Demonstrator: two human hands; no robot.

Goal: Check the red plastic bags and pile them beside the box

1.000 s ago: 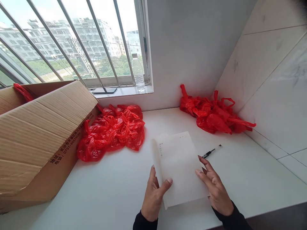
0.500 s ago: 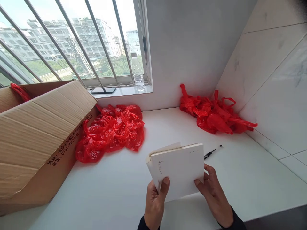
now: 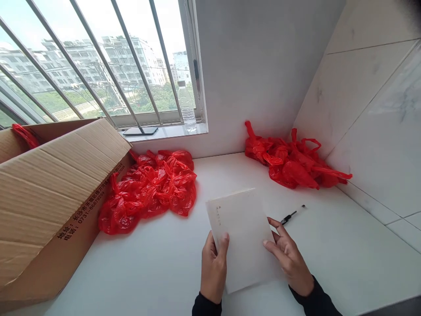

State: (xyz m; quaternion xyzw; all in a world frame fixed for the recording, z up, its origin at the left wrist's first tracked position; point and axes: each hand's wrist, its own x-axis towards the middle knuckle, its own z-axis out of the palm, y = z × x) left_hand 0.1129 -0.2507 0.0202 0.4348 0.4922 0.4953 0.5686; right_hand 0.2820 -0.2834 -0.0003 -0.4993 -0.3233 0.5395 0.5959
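A white notebook (image 3: 245, 245) with a short column of handwriting near its top left corner is held above the white table. My left hand (image 3: 215, 263) grips its left edge, thumb on the face and fingers behind. On the opposite edge, my right hand (image 3: 286, 252) pinches the notebook between thumb and fingers. Just beyond the right hand a black pen (image 3: 289, 217) lies on the table, and a small dark-tipped piece, perhaps its cap end, shows at its far end.
An open cardboard box (image 3: 62, 184) stands at the left. Red plastic bags are heaped beside it (image 3: 158, 184) and in the far right corner (image 3: 292, 160). On the windowsill are a phone (image 3: 140, 131) and a clear bottle (image 3: 187, 109). A tiled wall (image 3: 371, 131) bounds the right.
The notebook has tipped to lie flatter toward the table, and its raised pages at the top have closed down. Both hands keep hold. The view has shifted slightly.
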